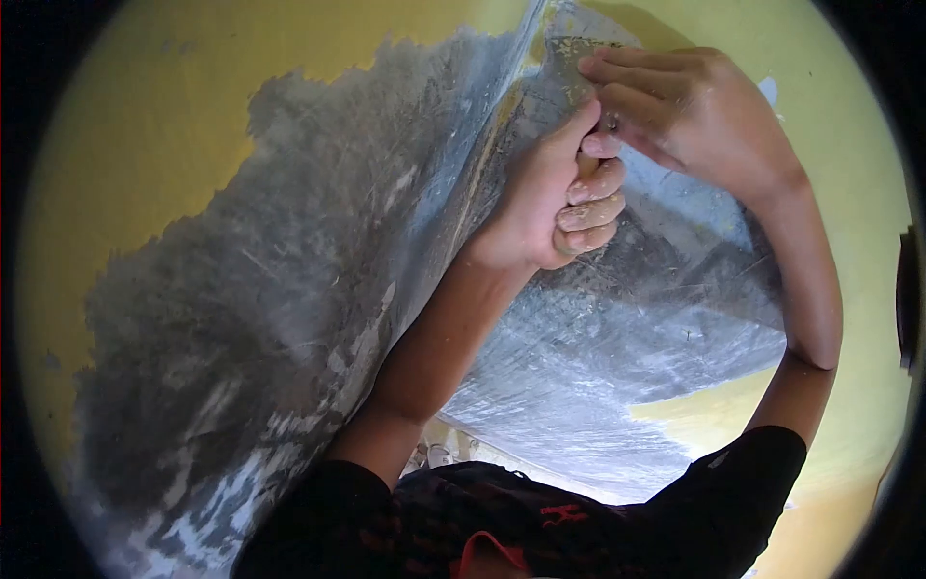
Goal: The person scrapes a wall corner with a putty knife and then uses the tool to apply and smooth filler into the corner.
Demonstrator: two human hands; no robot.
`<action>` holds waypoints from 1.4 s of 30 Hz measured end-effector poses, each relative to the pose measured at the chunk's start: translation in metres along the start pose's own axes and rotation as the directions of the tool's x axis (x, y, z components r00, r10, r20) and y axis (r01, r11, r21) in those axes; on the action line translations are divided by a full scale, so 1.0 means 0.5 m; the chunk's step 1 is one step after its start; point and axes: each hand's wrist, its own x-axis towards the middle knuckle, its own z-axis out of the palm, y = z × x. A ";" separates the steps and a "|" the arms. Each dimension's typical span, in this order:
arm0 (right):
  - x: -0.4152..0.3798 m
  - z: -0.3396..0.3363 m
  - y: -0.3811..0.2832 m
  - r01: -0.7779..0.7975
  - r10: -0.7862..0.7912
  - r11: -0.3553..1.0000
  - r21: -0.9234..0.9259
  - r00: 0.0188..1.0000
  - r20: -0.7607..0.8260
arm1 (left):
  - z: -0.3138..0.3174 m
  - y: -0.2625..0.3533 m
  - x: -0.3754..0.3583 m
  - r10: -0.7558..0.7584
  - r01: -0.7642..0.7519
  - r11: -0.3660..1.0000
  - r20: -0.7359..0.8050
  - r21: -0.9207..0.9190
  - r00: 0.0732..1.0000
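Note:
My left hand (577, 198) is raised in front of me, fingers curled and thumb pointing up along a scraper. Its handle is mostly hidden in the palm. Above the thumb, the flat grey blade (571, 69) lies against the wall near the corner, with yellowish crumbs about its top edge. My right hand (680, 106) arches in from the right, its fingers stretched out and their tips at the blade, close to the left thumb. Pale dust and flecks cover the fingers of my left hand.
Two walls meet at a corner line (461, 188). Bare grey patches (289, 232) with ragged edges interrupt the yellow paint (145, 145) on both sides. A dark object (907, 299) is at the far right edge. Below, part of the floor (468, 449) shows past my black shirt.

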 end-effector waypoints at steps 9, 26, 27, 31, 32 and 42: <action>0.015 0.032 -0.010 -0.007 0.008 1.000 0.009 0.995 -0.100 | -0.014 0.006 -0.035 -0.027 0.032 0.994 0.053 -0.104 0.998; 0.023 0.059 -0.073 0.044 -0.054 0.993 -0.106 0.994 -0.091 | -0.089 0.005 -0.078 -0.089 0.191 0.906 0.271 -0.377 0.958; 0.023 0.061 -0.075 0.048 -0.057 0.994 -0.101 0.994 -0.090 | -0.090 0.005 -0.079 -0.097 0.203 0.900 0.276 -0.385 0.956; 0.022 0.053 -0.075 0.070 -0.085 0.987 -0.146 0.991 -0.102 | -0.094 0.004 -0.072 -0.092 0.209 0.896 0.297 -0.391 0.950; 0.022 0.046 -0.075 0.073 -0.088 0.984 -0.160 0.992 -0.089 | -0.092 0.004 -0.071 -0.093 0.219 0.891 0.313 -0.397 0.945; 0.026 0.009 -0.038 -0.009 0.002 0.990 -0.137 0.999 -0.049 | -0.069 0.032 -0.028 -0.087 0.237 0.913 0.409 -0.332 0.908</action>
